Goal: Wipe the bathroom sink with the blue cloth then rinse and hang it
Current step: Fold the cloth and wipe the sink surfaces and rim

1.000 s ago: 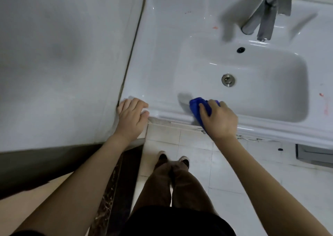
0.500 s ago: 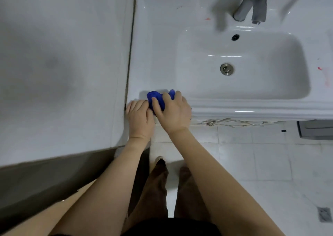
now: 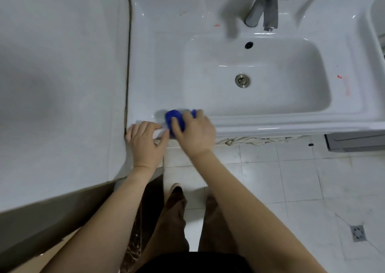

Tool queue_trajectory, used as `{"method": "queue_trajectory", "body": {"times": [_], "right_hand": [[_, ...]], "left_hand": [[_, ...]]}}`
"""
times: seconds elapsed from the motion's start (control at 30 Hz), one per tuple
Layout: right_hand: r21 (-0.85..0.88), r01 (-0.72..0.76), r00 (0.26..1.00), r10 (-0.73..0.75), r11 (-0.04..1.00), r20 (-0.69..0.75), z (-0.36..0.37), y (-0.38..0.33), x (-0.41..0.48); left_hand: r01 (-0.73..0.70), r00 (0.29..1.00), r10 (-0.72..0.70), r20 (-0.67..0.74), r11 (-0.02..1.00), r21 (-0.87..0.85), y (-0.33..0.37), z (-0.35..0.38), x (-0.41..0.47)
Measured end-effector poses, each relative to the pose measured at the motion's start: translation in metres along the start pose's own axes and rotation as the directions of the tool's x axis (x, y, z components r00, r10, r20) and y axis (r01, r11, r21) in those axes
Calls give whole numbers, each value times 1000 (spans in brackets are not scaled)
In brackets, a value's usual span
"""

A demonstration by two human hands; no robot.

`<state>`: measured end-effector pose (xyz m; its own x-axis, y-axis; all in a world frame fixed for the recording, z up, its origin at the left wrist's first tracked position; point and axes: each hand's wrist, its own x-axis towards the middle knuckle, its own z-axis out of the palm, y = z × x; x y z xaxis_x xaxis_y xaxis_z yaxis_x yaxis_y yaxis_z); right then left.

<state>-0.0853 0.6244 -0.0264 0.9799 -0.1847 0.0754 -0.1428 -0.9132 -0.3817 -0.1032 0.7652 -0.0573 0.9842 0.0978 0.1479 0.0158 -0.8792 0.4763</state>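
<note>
The white bathroom sink point(image 3: 158, 64) fills the upper middle, with a rectangular basin and a steel drain point(image 3: 242, 80). My right hand point(image 3: 194, 133) presses the bunched blue cloth point(image 3: 175, 119) onto the sink's front left rim, fingers closed over it. My left hand point(image 3: 145, 142) grips the sink's front left corner, right beside the cloth, fingers curled over the edge. Red marks point(image 3: 344, 85) streak the rim right of the basin, and a small one point(image 3: 216, 25) lies near the tap.
A grey tap point(image 3: 264, 7) stands at the back of the basin above the overflow hole point(image 3: 249, 45). A white tiled wall point(image 3: 62, 74) borders the sink on the left. Below are the tiled floor, a floor drain point(image 3: 358, 233), my legs and a grey cabinet part point(image 3: 354, 141).
My right hand slid the cloth left along the front rim, from in front of the basin to the left corner, then slightly back right. My left hand stayed on the corner.
</note>
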Motion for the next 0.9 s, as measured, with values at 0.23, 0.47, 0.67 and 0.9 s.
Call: {"method": "queue_trajectory", "body": {"times": [0.23,0.47,0.67,0.9], "right_hand": [[-9,50,999,-50,999,3,-41,113,20],[-65,-108,994,108,992,4,-79,208,40],[11,23,998,-24,1000,64,-40,116,23],[89,180,972,-191,980,135,-22,53,12]], "left_hand": [[25,999,-23,-24,996,80,9,-3,2],[39,998,-33,-44,988,146,12,1,1],[55,998,-49,-42,985,166,15,1,1],[32,999,-32,-3,988,150,11,-1,2]]}}
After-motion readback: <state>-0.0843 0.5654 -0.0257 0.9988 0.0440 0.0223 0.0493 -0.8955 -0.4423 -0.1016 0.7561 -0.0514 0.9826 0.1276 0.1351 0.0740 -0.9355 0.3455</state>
